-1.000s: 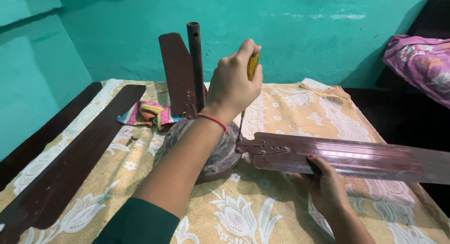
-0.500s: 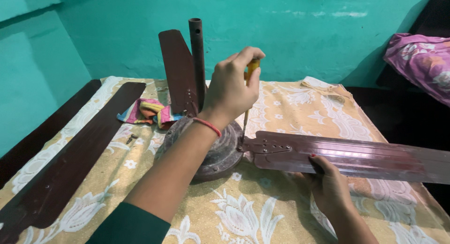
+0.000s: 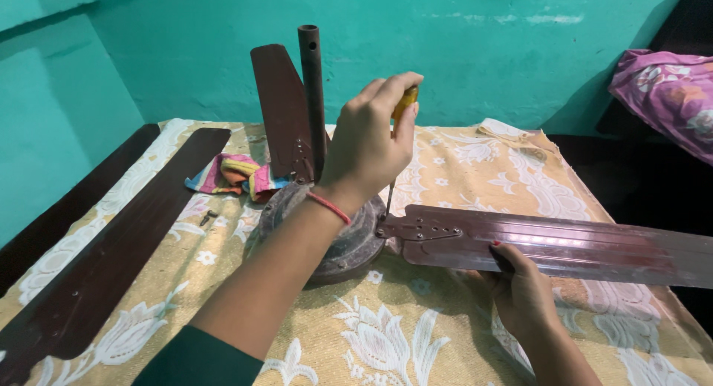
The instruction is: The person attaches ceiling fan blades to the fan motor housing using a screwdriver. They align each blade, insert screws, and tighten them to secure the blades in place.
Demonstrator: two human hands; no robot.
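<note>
Brown metal fills the head view, the only one I have: a ceiling fan motor (image 3: 338,234) sits on the bench (image 3: 460,334), which is covered in a yellow floral cloth, and the motor's down rod (image 3: 312,89) stands upright just left of my raised hand. My left hand (image 3: 368,145) is clenched around the yellow handle of a screwdriver (image 3: 401,115). I hold it vertical so its thin shaft drops straight below my fingers (image 3: 386,96) to the root of the fan blade (image 3: 549,241), where the blade's bracket meets the motor. My right hand (image 3: 523,286) cups the near edge of that blade from beneath, fingers curled up over the rim, apparently to keep it level and steady under the tool.

One blade (image 3: 282,111) stands mounted behind my left hand. Another loose blade (image 3: 111,260) lies flat well off to the left, out of the way. Beyond my wrist rests a crumpled striped rag (image 3: 230,174), with small dark screws (image 3: 208,217) just beside it.
</note>
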